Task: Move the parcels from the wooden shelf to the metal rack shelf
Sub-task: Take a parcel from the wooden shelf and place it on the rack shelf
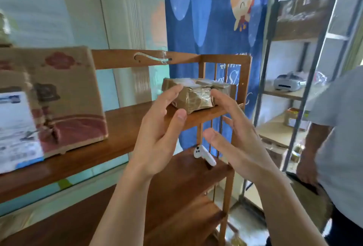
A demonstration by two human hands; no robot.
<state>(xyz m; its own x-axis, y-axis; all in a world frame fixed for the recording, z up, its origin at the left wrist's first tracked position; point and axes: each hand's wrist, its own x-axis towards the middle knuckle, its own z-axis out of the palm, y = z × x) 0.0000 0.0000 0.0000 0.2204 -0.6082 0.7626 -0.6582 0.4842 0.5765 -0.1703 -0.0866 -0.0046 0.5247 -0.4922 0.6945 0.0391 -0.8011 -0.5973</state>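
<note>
On the wooden shelf (121, 128), top tier, right end, sits one small tape-wrapped parcel (196, 96); both grips are spread open, left hand (159, 133) fingertips touching its left face, right hand (233, 137) at its right. One large printed carton (57, 98) stands left, its label too blurred to read. Right stands the metal rack (306, 80).

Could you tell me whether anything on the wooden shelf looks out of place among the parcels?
Yes: a small white controller lies on the lower tier of the wooden shelf, not a parcel. Also, the small taped parcel between the left hand and right hand sits at the tier's front corner, its wrapping crumpled.
</note>
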